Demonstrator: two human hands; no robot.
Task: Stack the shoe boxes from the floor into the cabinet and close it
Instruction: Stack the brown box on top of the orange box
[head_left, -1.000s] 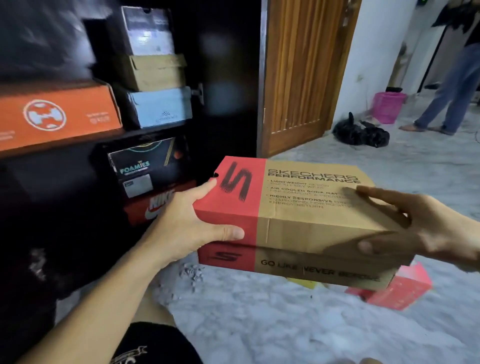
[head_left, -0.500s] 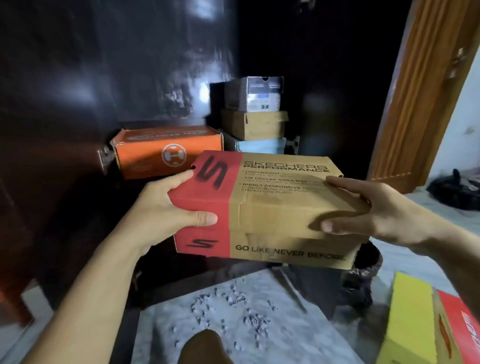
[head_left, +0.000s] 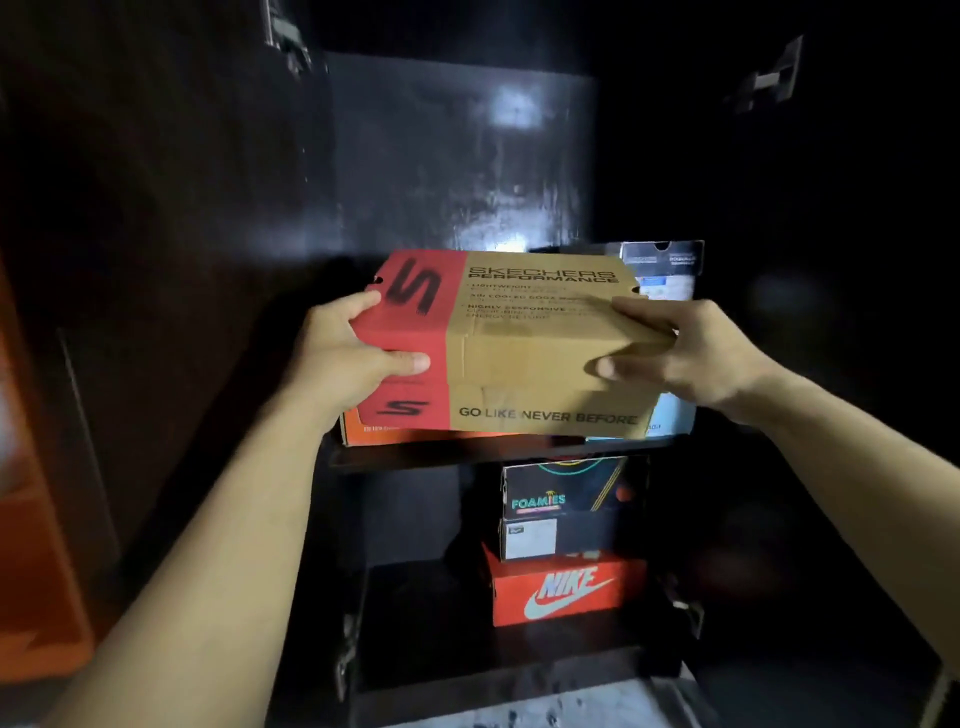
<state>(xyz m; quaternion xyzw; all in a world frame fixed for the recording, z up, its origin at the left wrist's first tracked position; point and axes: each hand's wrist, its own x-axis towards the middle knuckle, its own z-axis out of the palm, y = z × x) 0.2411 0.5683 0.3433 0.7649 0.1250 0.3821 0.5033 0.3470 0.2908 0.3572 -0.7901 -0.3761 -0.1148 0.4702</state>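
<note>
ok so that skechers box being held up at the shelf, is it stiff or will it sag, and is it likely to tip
The Skechers box looks stiff: its cardboard edges stay straight though the left hand and right hand grip only its ends. It is probably light, held up by thumbs and fingertips. Being low and wide, it seems unlikely to tip on the orange box below.

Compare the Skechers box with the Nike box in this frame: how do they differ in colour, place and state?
The Skechers box is mostly brown cardboard with a red end; the Nike box shows a red-orange face with a pale swoosh. The Skechers box is at the upper shelf, over an orange box; the Nike box sits on the lower shelf. The left hand and right hand hold the Skechers box; the Nike box lies under the Foamies box. Both are closed shoe boxes.
</note>
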